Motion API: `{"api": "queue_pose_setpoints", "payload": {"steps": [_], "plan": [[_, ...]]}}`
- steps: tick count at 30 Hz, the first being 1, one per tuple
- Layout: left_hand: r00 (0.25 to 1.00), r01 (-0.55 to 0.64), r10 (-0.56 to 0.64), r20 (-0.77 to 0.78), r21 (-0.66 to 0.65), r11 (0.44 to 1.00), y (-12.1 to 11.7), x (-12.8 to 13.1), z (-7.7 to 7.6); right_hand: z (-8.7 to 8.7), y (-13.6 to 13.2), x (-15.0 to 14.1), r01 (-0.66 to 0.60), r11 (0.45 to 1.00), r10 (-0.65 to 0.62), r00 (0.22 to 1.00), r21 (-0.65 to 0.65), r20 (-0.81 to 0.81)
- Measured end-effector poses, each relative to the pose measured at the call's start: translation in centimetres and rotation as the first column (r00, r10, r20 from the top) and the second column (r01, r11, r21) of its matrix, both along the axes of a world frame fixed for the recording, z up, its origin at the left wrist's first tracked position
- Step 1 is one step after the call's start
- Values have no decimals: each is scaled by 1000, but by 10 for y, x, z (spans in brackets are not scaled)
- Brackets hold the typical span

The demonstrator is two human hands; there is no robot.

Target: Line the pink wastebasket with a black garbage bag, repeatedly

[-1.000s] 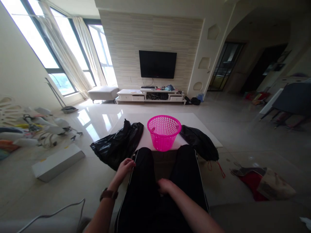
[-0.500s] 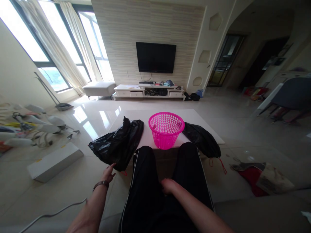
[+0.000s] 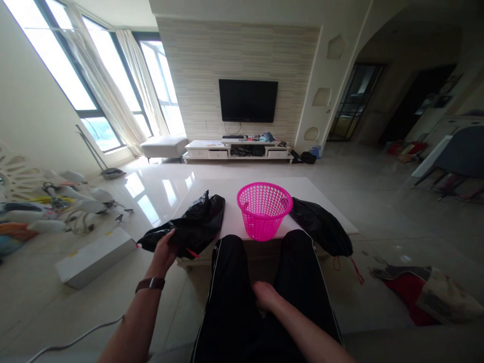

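At the left of the table, my left hand grips the near left side of a black drawstring garbage bag. Its red drawstring pokes out near my fingers. Between my thighs rests my right hand, back side up, its fingers hidden from view. A pink perforated plastic basket stands upright on the white table, just beyond my knees. Right of the basket lies a second black garbage bag, its red drawstring hanging over the table edge.
On the floor at left are a long white box and a jumble of white parts. A red and beige cloth bag lies at right. Across the room, a TV hangs above a low white cabinet.
My left hand has moved up onto the left bag and closed on it, and the bag's near side has shifted and folded. The right hand rests as before. The view has tilted slightly upward.
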State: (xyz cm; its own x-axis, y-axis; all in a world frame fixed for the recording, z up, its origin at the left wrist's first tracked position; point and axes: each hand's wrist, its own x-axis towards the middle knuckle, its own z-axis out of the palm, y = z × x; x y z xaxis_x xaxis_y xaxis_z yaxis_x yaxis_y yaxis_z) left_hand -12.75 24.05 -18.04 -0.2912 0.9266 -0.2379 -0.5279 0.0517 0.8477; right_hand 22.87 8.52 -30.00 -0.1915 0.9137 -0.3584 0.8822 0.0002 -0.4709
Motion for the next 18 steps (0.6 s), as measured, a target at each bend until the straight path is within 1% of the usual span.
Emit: {"api": "queue_pose_setpoints", "payload": {"steps": [2, 3, 4, 6, 7, 8, 9, 11, 13, 14, 15, 16, 18], "plan": [[999, 4, 0, -39, 94, 996, -2, 15, 34, 15, 1, -6, 19, 993, -8, 996, 120, -92], [998, 13, -5, -67, 131, 991, -5, 25, 51, 25, 1, -11, 53, 978, -17, 984, 200, -177], [989, 72, -50, -138, 158, 985, -11, 36, 67, 36, 1, -18, 107, 953, -23, 959, 282, -283], [969, 149, -106, -222, 186, 971, -26, 62, 98, 65, -2, -37, 229, 886, 12, 859, 404, -512], [933, 219, -146, -329, 196, 956, -36, 75, 111, 82, -5, -47, 271, 860, 48, 800, 432, -598], [884, 277, -167, -437, 201, 940, -47, 89, 123, 100, -8, -57, 283, 846, 103, 744, 451, -660], [835, 310, -156, -528, 217, 926, -58, 103, 133, 120, -12, -67, 270, 841, 168, 693, 468, -701], [763, 354, -122, -635, 253, 900, -79, 127, 147, 156, -18, -84, 276, 831, 250, 592, 483, -767], [688, 447, -159, -708, 240, 861, -97, 142, 154, 185, -20, -94, 263, 856, 273, 500, 444, -822], [645, 493, -185, -741, 218, 842, -104, 146, 156, 195, -19, -97, 255, 874, 265, 464, 414, -845], [598, 524, -189, -779, 202, 827, -109, 147, 158, 201, -15, -98, 249, 890, 252, 431, 383, -866], [555, 526, -151, -818, 204, 826, -111, 145, 160, 204, -9, -96, 254, 901, 236, 395, 353, -888], [484, 467, -16, -875, 243, 850, -112, 133, 165, 203, 7, -87, 324, 900, 192, 306, 292, -932]]}}
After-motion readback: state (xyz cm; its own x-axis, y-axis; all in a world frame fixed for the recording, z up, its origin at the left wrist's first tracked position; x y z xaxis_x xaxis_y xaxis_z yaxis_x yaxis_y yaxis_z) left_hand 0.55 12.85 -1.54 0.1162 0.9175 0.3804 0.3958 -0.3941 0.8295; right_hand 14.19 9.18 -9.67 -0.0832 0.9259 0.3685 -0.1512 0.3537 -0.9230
